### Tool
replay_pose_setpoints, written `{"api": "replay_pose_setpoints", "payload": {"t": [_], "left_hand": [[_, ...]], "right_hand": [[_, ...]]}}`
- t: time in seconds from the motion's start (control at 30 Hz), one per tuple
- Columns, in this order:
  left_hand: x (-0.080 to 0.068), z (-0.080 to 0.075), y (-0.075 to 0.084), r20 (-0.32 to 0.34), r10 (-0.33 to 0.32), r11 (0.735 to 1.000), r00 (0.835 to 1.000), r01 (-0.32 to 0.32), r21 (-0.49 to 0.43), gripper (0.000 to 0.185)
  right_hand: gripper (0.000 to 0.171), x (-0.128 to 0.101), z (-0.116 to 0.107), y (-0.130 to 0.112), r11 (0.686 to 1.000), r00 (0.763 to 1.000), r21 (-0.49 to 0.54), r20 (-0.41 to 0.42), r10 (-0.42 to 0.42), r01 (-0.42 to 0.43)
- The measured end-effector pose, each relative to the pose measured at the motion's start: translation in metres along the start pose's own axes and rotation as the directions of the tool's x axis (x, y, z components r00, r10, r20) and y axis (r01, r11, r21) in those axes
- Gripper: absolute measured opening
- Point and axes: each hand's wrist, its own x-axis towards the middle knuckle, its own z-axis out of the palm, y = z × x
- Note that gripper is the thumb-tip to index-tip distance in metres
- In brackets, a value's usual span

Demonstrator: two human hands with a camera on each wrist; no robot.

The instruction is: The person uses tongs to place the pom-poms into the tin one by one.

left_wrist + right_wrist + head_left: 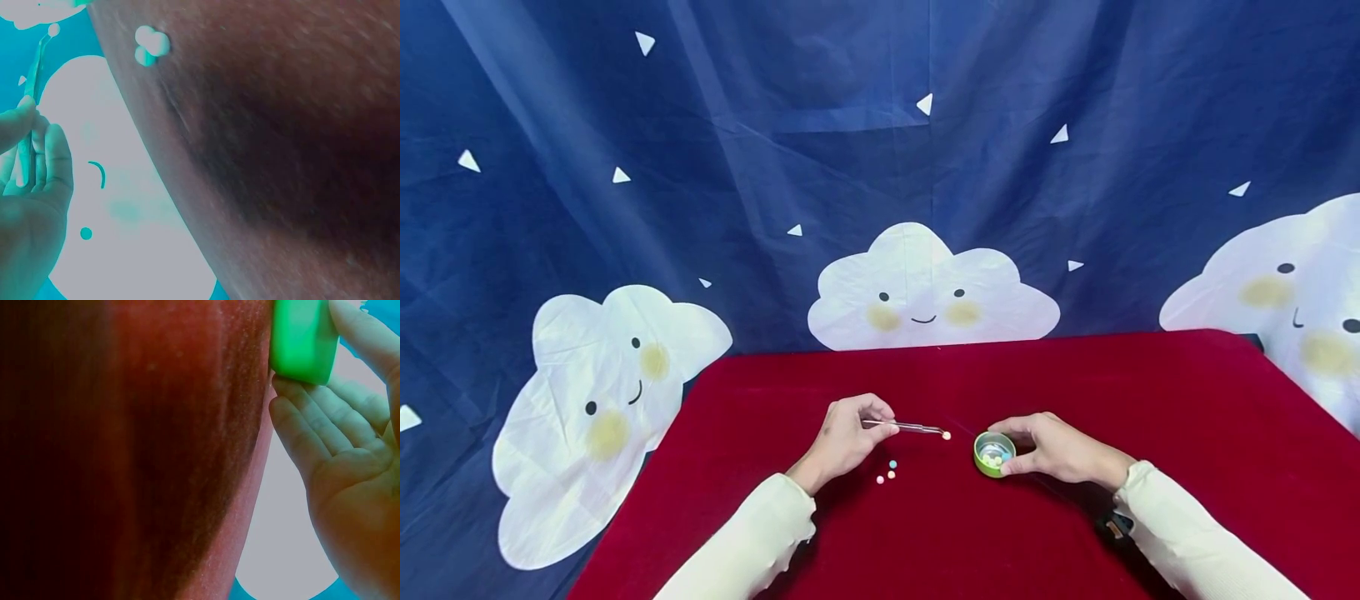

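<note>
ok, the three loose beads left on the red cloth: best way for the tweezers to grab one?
Probably from above, tips straddling one bead's sides. The beads are small, round and lie clustered together, so start with an outer one. The tweezers in the left hand already pinch a bead; that goes first.

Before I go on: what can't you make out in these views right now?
- Head view: contents of the green tin, too small to count.
- Left wrist view: tweezers, base hidden by the left hand.
- Right wrist view: tin's inside faces away; right hand cut off by frame edge.
</note>
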Motion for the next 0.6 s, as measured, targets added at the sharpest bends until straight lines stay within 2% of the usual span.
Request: {"api": "replay_pose_setpoints", "payload": {"t": [0.3,0.6], "left_hand": [[0.004,0.011,0.006,0.033,0.007,0.999,0.999,-0.006,-0.035,0.013],[0.007,0.023,0.013,0.065,-0.017,0.999,0.998,0.019,-0.040,0.013]], "right_hand": [[0.055,0.000,-0.001,0.000,1.000,1.000,0.001,0.004,0.001,-0.001],[0.051,-0.001,-0.002,-0.001,1.000,1.000,0.005,0.014,-0.004,0.004]]}}
